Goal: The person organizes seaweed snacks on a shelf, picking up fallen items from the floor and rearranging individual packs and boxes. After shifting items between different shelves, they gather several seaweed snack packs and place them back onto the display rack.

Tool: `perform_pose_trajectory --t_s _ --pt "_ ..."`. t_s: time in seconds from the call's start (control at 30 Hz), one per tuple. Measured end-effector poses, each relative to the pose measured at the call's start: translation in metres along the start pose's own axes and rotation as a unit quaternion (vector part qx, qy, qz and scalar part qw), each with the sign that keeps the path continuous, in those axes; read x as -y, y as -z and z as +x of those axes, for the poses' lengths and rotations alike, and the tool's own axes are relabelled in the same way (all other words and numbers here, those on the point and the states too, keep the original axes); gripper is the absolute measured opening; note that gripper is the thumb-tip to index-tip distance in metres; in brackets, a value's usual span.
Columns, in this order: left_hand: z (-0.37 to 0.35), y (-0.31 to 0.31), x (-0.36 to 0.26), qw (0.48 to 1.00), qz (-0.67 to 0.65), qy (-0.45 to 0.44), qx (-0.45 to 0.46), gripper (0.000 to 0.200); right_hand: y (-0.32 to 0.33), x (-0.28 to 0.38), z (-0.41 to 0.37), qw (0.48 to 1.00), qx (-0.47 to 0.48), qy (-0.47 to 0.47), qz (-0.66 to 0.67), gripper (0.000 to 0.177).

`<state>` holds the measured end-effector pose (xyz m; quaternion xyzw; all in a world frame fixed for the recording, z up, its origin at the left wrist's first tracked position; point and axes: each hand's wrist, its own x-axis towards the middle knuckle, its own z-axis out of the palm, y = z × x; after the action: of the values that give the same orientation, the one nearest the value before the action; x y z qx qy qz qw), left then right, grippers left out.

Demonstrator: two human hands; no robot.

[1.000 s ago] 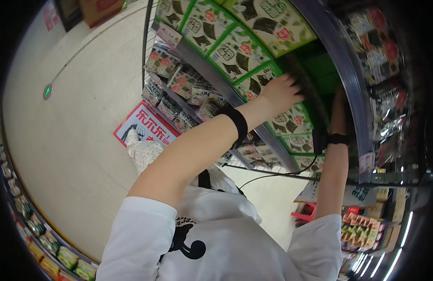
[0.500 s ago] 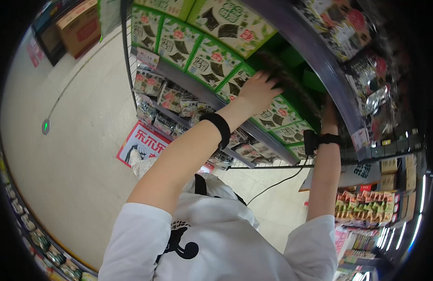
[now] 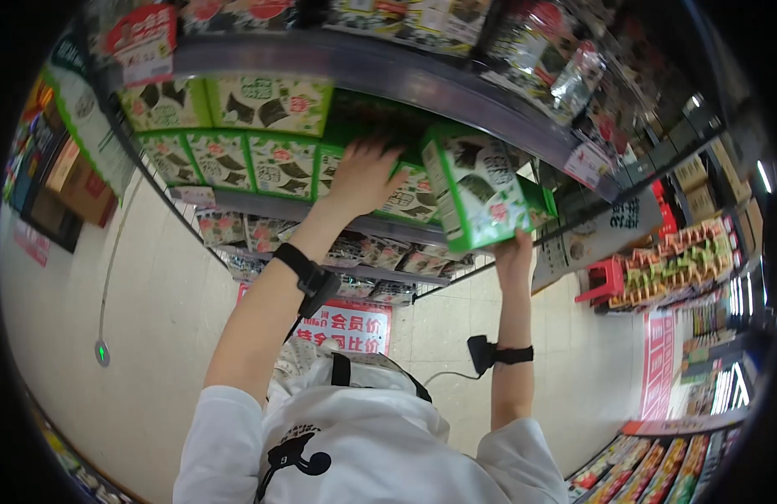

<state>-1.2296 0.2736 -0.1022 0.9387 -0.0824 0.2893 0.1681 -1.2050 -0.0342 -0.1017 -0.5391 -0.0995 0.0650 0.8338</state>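
The step in hand was judged to be the handling of a single green seaweed box at the gap in the row of matching boxes on the middle shelf.

The box was held clear of the shelf's front edge, just below the edge of the upper shelf. It was propped from beneath by the right hand, which was closed about its lower end. How the fingers lay behind it could not be told. The left hand was laid with fingers spread against the shelved boxes beside the gap.

The box's long axis was seen to run nearly upright, with the top end leaned towards the gap and the lower end swung out towards the aisle. Its printed broad face was turned outwards.

The next move was judged to call for firm support underneath, clearance beneath the upper shelf's edge, and the box being squared to the neighbouring row.
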Motion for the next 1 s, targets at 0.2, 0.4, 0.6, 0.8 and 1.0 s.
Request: perform_pose_trajectory --t_s 0.2,0.4,0.6,0.8,1.0 --pt "-0.012 0.009 -0.034 0.936 -0.333 0.108 -0.011 0.052 -0.023 -0.025 -0.061 0.998 -0.011 0.056 -0.039 0.076" --pt "-0.052 0.028 -0.033 0.735 -0.628 0.252 0.042 0.070 0.008 -0.014 -0.081 0.966 0.116 0.093 -0.214 0.090" --pt "-0.098 0.040 -0.040 0.802 -0.482 0.162 0.313 0.087 -0.022 0.009 -0.105 0.986 0.050 0.111 -0.116 0.103" --pt "-0.061 0.039 -0.059 0.896 -0.429 0.000 0.116 0.072 -0.001 0.051 -0.099 0.864 0.052 0.303 -0.398 0.084" --pt "0.005 0.025 -0.027 0.992 -0.109 -0.053 0.033 0.061 0.029 0.090 -0.057 0.580 -0.075 0.545 -0.601 0.071"
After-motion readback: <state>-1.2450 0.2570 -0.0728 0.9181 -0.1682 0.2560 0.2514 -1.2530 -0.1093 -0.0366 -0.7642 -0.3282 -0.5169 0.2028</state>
